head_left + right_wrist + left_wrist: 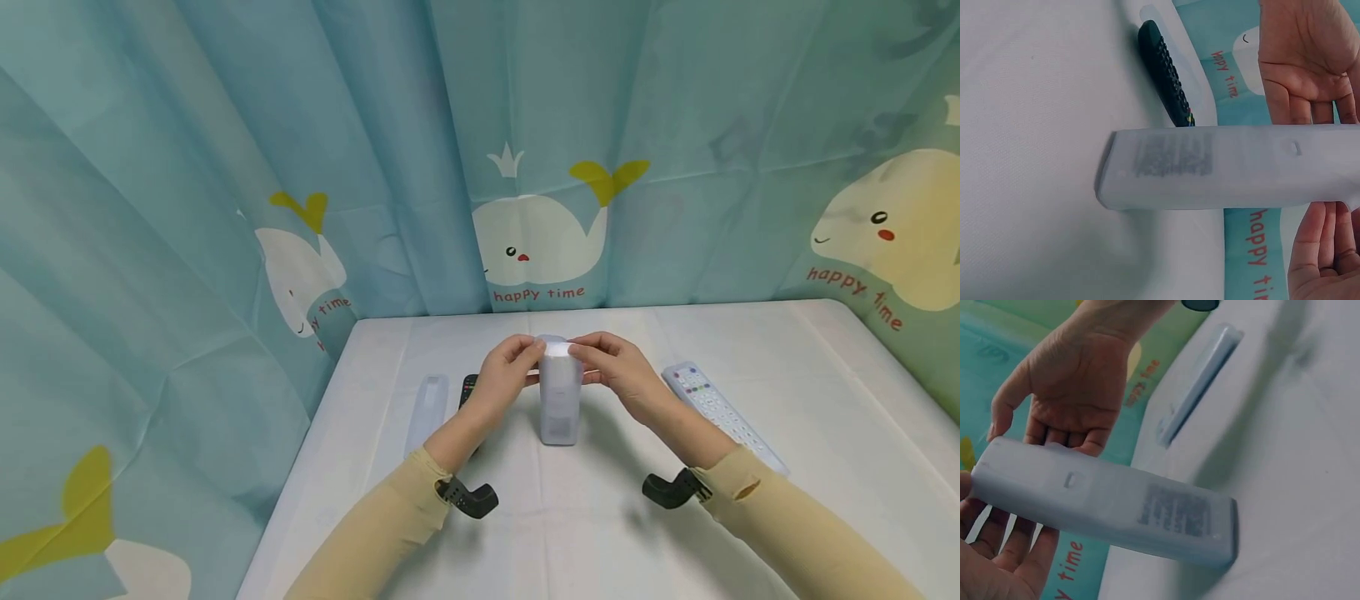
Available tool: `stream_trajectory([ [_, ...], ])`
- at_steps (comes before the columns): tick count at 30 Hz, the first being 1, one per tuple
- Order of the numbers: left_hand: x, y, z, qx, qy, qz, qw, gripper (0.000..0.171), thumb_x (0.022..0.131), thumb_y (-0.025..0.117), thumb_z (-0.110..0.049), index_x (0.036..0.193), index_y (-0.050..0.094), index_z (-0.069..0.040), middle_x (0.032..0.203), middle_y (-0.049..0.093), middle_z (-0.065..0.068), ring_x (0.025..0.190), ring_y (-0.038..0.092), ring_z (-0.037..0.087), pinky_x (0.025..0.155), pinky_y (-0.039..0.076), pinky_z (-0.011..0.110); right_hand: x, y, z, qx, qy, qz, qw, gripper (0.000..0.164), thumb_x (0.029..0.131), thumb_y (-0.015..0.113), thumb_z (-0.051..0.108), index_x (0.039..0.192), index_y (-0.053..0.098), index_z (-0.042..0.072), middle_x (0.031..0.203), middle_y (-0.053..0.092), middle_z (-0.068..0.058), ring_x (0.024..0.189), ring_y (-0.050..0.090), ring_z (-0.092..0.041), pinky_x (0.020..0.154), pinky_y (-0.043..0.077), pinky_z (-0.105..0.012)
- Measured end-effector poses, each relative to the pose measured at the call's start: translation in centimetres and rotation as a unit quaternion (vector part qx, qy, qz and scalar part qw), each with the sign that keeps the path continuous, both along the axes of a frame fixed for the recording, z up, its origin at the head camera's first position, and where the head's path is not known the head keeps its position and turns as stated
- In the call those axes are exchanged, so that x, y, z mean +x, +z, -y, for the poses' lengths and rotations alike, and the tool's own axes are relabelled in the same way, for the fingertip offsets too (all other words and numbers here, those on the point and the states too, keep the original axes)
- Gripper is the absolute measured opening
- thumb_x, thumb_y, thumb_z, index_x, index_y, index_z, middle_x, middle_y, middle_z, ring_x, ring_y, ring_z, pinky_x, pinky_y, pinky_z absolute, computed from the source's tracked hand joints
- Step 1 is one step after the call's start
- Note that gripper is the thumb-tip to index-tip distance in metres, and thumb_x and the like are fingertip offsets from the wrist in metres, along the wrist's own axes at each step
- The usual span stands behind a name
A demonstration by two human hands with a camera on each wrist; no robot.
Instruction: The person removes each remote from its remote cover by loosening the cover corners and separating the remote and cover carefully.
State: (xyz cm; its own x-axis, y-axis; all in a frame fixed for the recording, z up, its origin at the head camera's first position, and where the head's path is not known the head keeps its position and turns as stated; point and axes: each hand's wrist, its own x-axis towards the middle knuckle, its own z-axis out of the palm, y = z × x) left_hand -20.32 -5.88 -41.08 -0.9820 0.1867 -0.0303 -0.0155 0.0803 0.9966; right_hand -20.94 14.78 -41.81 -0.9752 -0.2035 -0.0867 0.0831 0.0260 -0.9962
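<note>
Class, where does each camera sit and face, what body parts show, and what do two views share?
Head: on the head, facing forward-down at the table; left hand, right hand, sleeves show.
Left wrist: on that wrist, facing the pale remote; both hands show.
Right wrist: on that wrist, facing the pale remote; both hands show.
Shared: both wrist views show its dark label.

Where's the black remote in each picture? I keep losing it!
Head: black remote, just left of the middle, partly hidden by the left hand.
Left wrist: not in it.
Right wrist: black remote, at the top, near the middle.
Shared landmark: the held white remote, in all three.
</note>
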Motion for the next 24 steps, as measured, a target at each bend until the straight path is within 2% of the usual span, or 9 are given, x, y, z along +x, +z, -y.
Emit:
stream_trajectory([
  [5, -0.4, 0.1, 0.2, 0.017, -0.001, 0.031, 0.9994, 0.034, 0.106, 0.057, -0.036, 0.118, 0.068, -0.006, 0.120, 0.067, 0.006, 0.110, 0.065, 0.022, 0.093, 0.057, 0.040, 0.0, 0.0, 0.1, 0.001, -0.002, -0.003, 1.000, 0.047, 0.099, 0.069, 0.031, 0.128, 0.057, -0.004, 0.115, 0.063, -0.007, 0.097, 0.063, -0.023, 0.083, 0.057, -0.031],
  [14, -0.6, 0.3, -0.1, 0.027, 0.020, 0.088, 0.9955, 0.038, 0.106, 0.058, -0.036, 0.120, 0.067, -0.001, 0.113, 0.068, 0.010, 0.103, 0.066, 0.021, 0.092, 0.057, 0.038, 0.4, 0.5, 0.2, 0.012, -0.003, 0.003, 1.000, 0.048, 0.099, 0.068, 0.028, 0.130, 0.051, -0.005, 0.111, 0.059, -0.006, 0.097, 0.059, -0.019, 0.081, 0.056, -0.029],
  [18, -0.8, -0.3, -0.3, 0.038, 0.017, 0.109, 0.9931, 0.039, 0.107, 0.057, -0.034, 0.121, 0.065, 0.002, 0.114, 0.067, 0.011, 0.101, 0.066, 0.021, 0.093, 0.056, 0.040, 0.5, 0.5, 0.2, 0.013, -0.007, 0.001, 1.000, 0.051, 0.098, 0.068, 0.027, 0.133, 0.049, -0.005, 0.109, 0.060, -0.006, 0.095, 0.059, -0.018, 0.080, 0.056, -0.028],
  [24, -1.0, -1.9, -0.3, 0.020, 0.012, 0.138, 0.9902, 0.037, 0.108, 0.054, -0.030, 0.119, 0.066, 0.003, 0.114, 0.066, 0.011, 0.102, 0.066, 0.025, 0.090, 0.058, 0.039, 0.5, 0.3, 0.4, 0.006, -0.003, -0.016, 1.000, 0.052, 0.098, 0.066, 0.023, 0.140, 0.048, -0.002, 0.107, 0.062, -0.008, 0.095, 0.061, -0.019, 0.080, 0.056, -0.030],
])
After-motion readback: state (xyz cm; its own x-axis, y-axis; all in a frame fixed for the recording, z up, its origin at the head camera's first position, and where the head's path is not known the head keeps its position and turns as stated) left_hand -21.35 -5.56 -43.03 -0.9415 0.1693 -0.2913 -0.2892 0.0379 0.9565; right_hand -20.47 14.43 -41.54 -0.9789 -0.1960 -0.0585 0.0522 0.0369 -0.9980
